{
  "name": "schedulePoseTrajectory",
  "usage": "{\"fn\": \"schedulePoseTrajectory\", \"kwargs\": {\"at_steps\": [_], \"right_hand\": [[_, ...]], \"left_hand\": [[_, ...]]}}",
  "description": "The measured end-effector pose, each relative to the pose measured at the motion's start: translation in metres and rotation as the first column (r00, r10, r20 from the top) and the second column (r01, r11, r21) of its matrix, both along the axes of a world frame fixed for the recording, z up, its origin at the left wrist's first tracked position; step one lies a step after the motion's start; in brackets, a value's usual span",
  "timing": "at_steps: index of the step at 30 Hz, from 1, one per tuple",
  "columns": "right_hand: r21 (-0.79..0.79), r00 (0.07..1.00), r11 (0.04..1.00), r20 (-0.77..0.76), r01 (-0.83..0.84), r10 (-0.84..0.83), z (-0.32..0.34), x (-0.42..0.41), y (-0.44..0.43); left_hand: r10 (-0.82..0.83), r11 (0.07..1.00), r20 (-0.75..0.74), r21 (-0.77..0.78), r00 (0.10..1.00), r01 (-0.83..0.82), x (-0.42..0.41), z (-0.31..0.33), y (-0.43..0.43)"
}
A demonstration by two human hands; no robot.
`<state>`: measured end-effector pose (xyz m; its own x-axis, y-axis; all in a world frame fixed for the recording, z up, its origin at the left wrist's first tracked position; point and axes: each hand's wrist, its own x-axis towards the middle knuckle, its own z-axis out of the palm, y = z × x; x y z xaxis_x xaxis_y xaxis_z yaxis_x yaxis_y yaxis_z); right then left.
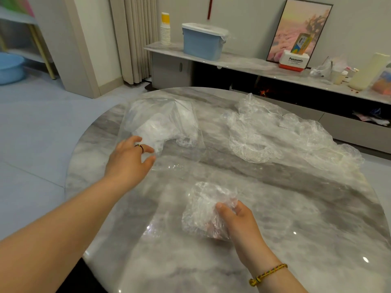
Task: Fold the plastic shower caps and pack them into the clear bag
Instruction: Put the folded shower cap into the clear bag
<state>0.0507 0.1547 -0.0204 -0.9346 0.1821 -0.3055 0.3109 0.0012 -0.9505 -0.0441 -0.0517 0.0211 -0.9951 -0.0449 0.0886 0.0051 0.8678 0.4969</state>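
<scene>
Table [275, 208]: L hand [129, 159] out, fingers loose, by clear bag [160, 123]; R hand [239, 220] grips cap [201, 210].

A round marble table [317, 218] stands on pale floor tiles [31, 134], beige curtains [135, 39] and a low sideboard [243, 62] behind.

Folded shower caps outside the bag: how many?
1: the folded cap in the right hand. Unfolded caps lie heaped at right; more may hide inside the clear bag.

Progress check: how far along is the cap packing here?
Done: the clear bag already holds a white wad of caps. In hand: the right hand grips a folded cap; the left hand reaches for the bag. Left: a crumpled pile of caps on the table.
</scene>
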Motion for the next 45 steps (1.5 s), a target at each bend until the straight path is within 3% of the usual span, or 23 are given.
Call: {"fn": "schedulePoseTrajectory", "kwargs": {"at_steps": [3, 10, 13, 17, 23, 34, 37, 39, 42, 45], "right_hand": [[-0.061, 1.0, 0.998, -0.008, 0.008, -0.009, 0.002, -0.006, -0.002], [-0.132, 0.998, 0.99, -0.028, -0.055, 0.052, 0.007, -0.045, -0.042], [-0.075, 0.995, 0.993, -0.059, -0.09, 0.086, 0.005, -0.066, -0.066], [-0.013, 0.994, 0.998, -0.094, -0.057, 0.056, 0.014, -0.101, -0.099], [0.096, 0.991, 0.995, -0.131, -0.023, 0.035, 0.031, -0.158, -0.139], [0.052, 0.974, 0.986, -0.154, -0.162, 0.168, 0.055, -0.221, -0.177], [0.151, 0.968, 0.971, -0.144, -0.186, 0.208, 0.048, -0.241, -0.189], [0.312, 0.961, 0.927, -0.109, -0.208, 0.253, 0.042, -0.254, -0.196], [0.595, 0.942, 0.762, -0.025, -0.255, 0.335, 0.034, -0.27, -0.203], [0.774, 0.947, 0.585, 0.062, -0.244, 0.314, 0.031, -0.28, -0.203]], "left_hand": [[0.062, 0.987, -0.049, -0.146, 0.997, -0.069, -0.022, -0.004, -0.021], [0.113, 0.964, 0.198, -0.26, 0.974, -0.059, -0.042, -0.021, -0.038], [0.131, 0.977, 0.227, -0.197, 0.965, -0.086, -0.045, -0.025, -0.044], [0.121, 0.99, 0.161, -0.086, 0.979, -0.108, -0.045, -0.022, -0.049], [0.015, 1.0, 0.06, -0.024, 0.998, -0.013, -0.038, -0.005, -0.048], [-0.078, 0.988, 0.025, 0.132, 0.997, 0.074, -0.032, 0.011, -0.061], [-0.048, 0.985, 0.059, 0.17, 0.997, 0.037, -0.033, 0.013, -0.066], [-0.055, 0.986, 0.076, 0.163, 0.996, 0.042, -0.034, 0.012, -0.067], [-0.054, 0.986, 0.078, 0.163, 0.995, 0.041, -0.036, 0.01, -0.073], [-0.046, 0.984, 0.098, 0.176, 0.994, 0.028, -0.038, 0.01, -0.075]]}}
